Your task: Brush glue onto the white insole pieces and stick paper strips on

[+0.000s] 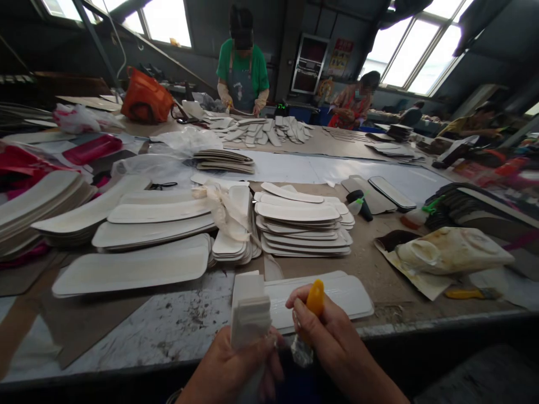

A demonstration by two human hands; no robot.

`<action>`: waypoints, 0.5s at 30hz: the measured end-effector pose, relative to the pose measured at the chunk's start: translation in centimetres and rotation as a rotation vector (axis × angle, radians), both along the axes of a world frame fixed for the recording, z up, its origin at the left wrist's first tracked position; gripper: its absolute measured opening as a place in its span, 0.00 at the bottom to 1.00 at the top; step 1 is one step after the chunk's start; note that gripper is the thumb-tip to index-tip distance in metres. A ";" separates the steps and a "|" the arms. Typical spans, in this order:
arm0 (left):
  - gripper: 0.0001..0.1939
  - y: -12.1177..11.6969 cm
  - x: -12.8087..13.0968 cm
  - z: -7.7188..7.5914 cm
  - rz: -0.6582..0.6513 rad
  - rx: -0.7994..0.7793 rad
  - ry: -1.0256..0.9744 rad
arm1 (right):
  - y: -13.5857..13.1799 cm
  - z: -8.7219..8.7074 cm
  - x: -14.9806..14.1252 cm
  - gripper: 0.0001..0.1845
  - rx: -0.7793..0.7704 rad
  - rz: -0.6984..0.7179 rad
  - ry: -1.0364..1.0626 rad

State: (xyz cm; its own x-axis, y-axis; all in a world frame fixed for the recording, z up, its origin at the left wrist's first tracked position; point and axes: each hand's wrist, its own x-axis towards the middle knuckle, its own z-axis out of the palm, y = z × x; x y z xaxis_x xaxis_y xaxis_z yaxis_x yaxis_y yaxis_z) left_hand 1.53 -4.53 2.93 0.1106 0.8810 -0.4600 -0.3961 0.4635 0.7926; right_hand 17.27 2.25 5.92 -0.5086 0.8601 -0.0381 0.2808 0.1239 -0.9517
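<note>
At the table's front edge, my left hand (pixel 240 359) grips a white strip-like piece (pixel 251 320) that stands upright and looks folded or layered at its top. Its lower part is blurred. My right hand (pixel 332 331) is closed around the yellow handle of a brush (pixel 315 300), whose whitish bristles point down beside the piece. Behind both hands, long white rounded panels (pixel 345 297) lie flat on the table. A neat stack of similar white panels (pixel 301 224) sits just beyond them.
More white panel stacks (pixel 135 269) spread to the left. A stained cream jug (pixel 455 252) lies at right, near another yellow-handled brush (pixel 465 293). An orange bag (pixel 147 98) stands at far left. A person in green (pixel 244 67) works across the table, others farther right.
</note>
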 end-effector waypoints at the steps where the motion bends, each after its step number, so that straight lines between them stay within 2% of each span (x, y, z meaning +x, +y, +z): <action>1: 0.22 -0.1 0.0 -0.2 -0.031 0.013 0.005 | 0.1 -0.1 0.0 0.19 -0.043 -0.004 0.021; 4: 0.22 -0.4 0.2 -0.3 -0.133 0.057 0.013 | 0.6 -0.3 0.1 0.22 -0.242 0.012 0.079; 7: 0.18 -0.6 0.5 0.0 -0.274 0.090 0.023 | 0.7 -0.4 -0.1 0.26 -0.475 0.107 0.127; 10: 0.14 -0.7 1.1 0.7 -0.386 0.100 0.066 | 0.3 -0.1 -0.4 0.24 -0.664 0.156 0.161; 12: 0.11 -0.7 1.5 1.2 -0.424 0.106 0.093 | 0.0 0.2 -0.5 0.18 -0.737 0.125 0.187; 15: 0.09 -0.7 1.9 1.6 -0.425 0.099 0.081 | -0.4 0.1 -0.1 0.14 -0.755 0.109 0.258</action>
State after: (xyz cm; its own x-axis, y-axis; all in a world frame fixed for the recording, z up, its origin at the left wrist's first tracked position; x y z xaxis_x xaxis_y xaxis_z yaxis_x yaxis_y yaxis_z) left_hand 3.46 -5.19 4.51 0.4398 0.8051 -0.3981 -0.1209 0.4922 0.8620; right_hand 17.13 1.87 6.06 -0.6602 0.5941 -0.4595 0.0644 -0.5648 -0.8227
